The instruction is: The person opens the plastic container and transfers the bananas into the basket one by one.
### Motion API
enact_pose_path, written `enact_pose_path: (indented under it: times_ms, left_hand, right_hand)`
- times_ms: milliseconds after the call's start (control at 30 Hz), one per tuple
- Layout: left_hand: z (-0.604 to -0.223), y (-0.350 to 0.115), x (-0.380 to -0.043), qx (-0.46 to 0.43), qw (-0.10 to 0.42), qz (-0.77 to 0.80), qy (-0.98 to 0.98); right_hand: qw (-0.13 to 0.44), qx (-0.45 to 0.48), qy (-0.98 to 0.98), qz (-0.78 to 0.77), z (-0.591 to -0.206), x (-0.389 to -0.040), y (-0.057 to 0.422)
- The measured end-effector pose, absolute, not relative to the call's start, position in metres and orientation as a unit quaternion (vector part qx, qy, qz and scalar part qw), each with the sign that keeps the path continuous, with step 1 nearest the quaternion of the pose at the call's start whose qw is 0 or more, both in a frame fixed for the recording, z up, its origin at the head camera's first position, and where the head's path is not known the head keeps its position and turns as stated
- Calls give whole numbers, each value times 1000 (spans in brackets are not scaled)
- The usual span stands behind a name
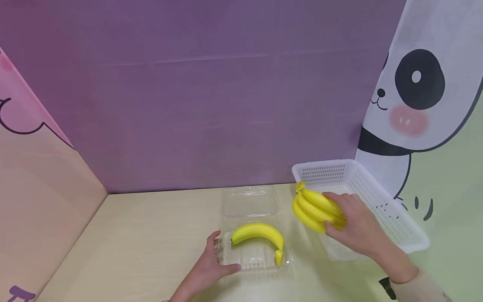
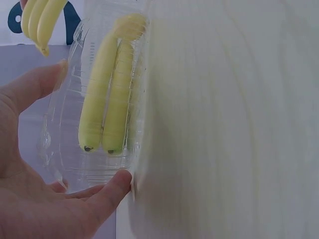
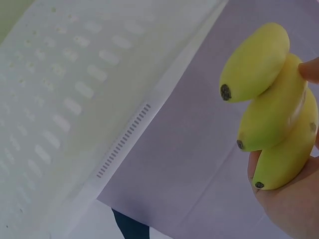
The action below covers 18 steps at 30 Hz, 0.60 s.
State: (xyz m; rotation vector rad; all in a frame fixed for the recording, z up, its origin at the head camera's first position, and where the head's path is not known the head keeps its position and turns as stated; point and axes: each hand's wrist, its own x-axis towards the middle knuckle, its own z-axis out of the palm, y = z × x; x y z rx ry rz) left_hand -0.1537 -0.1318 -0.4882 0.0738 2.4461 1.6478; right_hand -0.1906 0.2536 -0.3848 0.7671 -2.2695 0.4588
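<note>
A clear plastic clamshell container (image 1: 256, 255) lies with its lid (image 1: 249, 203) folded back toward the wall. One yellow banana (image 1: 260, 230) curves inside its base. Through the container's side, the left wrist view shows two banana shapes; whether one is a reflection, I cannot tell. My left hand (image 1: 209, 266) holds the base's near left corner, thumb along the front and fingers round the left side. Above the table, to the container's right, my right hand (image 1: 360, 226) grips a bunch of bananas (image 1: 315, 205), stem end pointing away from the palm. Three dark-tipped fruits (image 3: 271, 104) show in the right wrist view.
A white perforated basket (image 1: 405, 212) stands at the right, partly behind the right hand. A purple backdrop (image 1: 226, 105) rises behind the light wooden table (image 1: 143, 235). Side panels carry cartoon prints, with a panda (image 1: 419, 79) on the right.
</note>
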Motion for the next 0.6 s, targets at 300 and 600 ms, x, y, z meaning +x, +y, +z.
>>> enact_pose_path:
  times_ms: [300, 600]
  left_hand:
    - [-489, -132, -154, 26, 97, 560, 823]
    - [-488, -132, -154, 27, 99, 564, 819]
  right_hand:
    - [337, 275, -883, 174, -381, -192, 268]
    - [319, 250, -898, 171, -381, -194, 279]
